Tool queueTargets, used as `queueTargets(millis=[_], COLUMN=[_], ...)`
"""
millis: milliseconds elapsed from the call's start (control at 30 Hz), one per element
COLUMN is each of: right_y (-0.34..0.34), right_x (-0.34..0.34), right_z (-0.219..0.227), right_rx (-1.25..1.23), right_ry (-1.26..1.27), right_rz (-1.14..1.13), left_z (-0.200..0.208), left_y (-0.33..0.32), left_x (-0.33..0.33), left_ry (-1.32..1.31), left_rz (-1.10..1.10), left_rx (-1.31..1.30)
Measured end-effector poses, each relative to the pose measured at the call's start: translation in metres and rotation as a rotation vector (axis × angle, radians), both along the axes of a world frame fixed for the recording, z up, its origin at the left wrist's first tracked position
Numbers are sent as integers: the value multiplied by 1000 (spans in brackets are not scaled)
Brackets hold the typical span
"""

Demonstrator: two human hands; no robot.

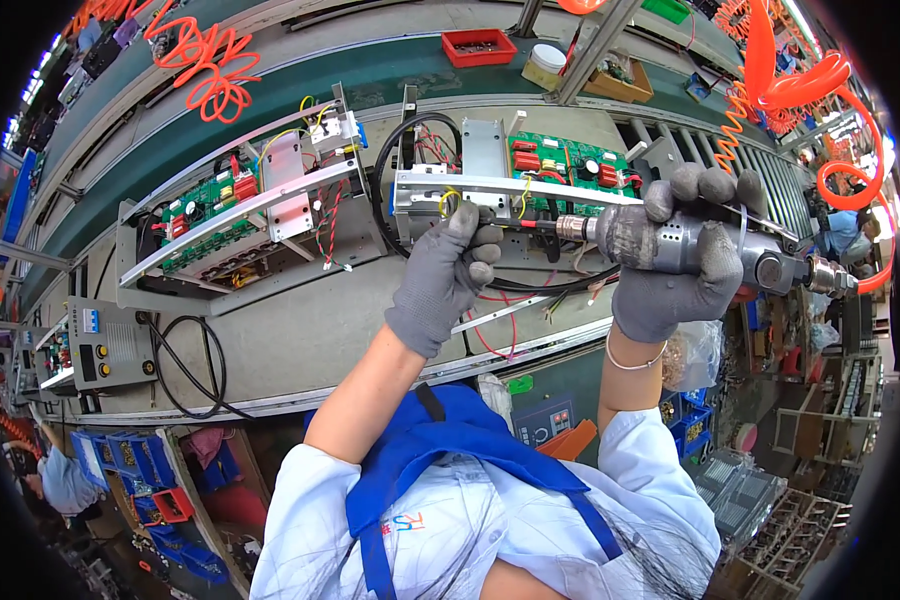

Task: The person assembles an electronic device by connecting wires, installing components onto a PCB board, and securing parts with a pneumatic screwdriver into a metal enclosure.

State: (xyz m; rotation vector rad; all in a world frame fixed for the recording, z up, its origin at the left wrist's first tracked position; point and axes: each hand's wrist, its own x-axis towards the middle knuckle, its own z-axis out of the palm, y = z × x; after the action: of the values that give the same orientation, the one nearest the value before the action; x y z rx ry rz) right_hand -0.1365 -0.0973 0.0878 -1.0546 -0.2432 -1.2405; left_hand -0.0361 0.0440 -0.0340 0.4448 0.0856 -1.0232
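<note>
Factory workshop with a grey tabletop running across the view, a green strip behind it and orange coiled hoses hanging above. Two open metal frames stand side by side on the tabletop: the left frame and the right frame, each carrying a green circuit board with red and black parts. The right hand, gloved in grey, is wrapped around a power driver, which lies level before the right frame, its bit pointing left and its rear end joined to an orange hose. The left hand, likewise gloved, has its fingertips drawn together at the right frame's front rail, close to the bit; whether it pinches a small part cannot be told. A black cable curves between the frames. At far left sits a grey panelled box, with blue bins below
</note>
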Motion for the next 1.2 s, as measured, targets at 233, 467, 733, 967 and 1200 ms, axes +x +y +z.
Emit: queueTargets(millis=[233,467,733,967,1200], right_y=[0,1,0,5,22], right_x=[-1,4,9,41,81], right_z=[1,15,28,33,25], right_rx=[13,101,19,-19,-79], right_ry=[5,-24,-18,-67,18], right_rz=[13,-184,-49,-18,181], left_z=[-11,-29,-42,2,8], left_y=[-5,-11,-26,-6,-8], left_x=[2,-4,-6,13,26], left_ry=[-16,128,16,-189,-391], left_rz=[-69,-237,59,391,507], left_rx=[-67,284,-103,10,521])
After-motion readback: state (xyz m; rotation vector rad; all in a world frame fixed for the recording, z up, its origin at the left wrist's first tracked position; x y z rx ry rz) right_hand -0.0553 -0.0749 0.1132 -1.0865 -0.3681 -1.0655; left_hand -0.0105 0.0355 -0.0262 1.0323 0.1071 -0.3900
